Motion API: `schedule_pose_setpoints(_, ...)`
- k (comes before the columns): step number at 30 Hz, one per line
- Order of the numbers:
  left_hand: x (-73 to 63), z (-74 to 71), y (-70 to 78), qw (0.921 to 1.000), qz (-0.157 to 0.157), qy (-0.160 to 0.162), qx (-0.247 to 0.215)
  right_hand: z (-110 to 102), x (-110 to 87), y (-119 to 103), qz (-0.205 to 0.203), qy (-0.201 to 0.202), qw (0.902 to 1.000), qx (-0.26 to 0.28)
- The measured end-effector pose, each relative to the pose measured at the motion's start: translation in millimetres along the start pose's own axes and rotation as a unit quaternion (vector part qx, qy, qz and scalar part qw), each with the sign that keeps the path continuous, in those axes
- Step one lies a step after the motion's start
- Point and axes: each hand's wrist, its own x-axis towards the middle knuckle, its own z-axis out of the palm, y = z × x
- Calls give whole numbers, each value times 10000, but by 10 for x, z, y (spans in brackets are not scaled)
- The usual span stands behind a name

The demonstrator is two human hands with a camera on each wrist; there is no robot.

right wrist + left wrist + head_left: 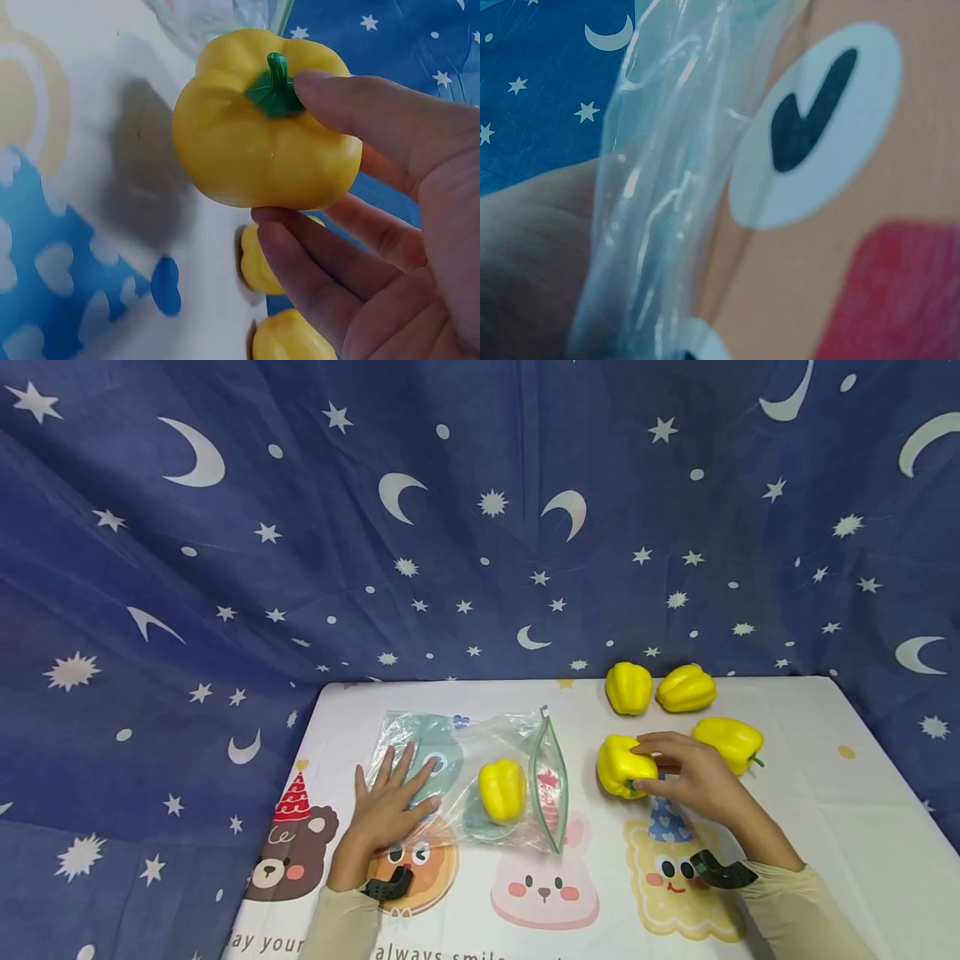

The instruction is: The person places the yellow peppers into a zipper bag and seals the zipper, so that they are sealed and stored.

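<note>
A clear zip bag (480, 732) lies flat with its green-edged mouth (560, 793) parted toward the right. One yellow bell pepper (502, 791) is inside it, near that mouth. My left hand (388, 807) rests on the bag's closed end, fingers straight and spread; in the left wrist view, crinkled plastic (660, 165) covers part of the hand (536, 255). To the right of the bag, my right hand (693, 774) grips another yellow bell pepper (621, 767). The right wrist view shows the thumb beside its green stem (277, 71) and the other fingers underneath, its shadow on the cloth.
Two yellow bell peppers, one upright (628, 688) and one on its side (687, 688), sit at the table's back edge. Another pepper (729, 745) lies just behind the right hand. A white cartoon-print cloth (832, 793) covers the table; a blue star-patterned curtain (480, 527) hangs behind.
</note>
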Motion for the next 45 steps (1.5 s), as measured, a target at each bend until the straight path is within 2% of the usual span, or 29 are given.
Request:
schedule_pose_setpoints(7,5,3,-8,10000,-35,-73,34,105,49,-37,-88,-15,9994,343)
schedule_pose_setpoints(14,7,10,-18,10000,-27,-72,25,197,91,-120,229,-260,9939,1043)
schedule_pose_setpoints(18,9,-4,-14,9999,-39,-145,57,267,125,-167,274,-303,9904,1320)
schedule_pose_setpoints(19,10,-15,-11,9997,-60,-209,81,283,135,-177,257,-310,9898,1365)
schedule_pose_setpoints(32,-1,-18,3,9999,-39,-110,56,464,268,-202,166,-550,9832,1731)
schedule_pose_setpoints(45,4,-14,-1,9999,-42,-135,78,588,373,-282,19,-794,9720,2212)
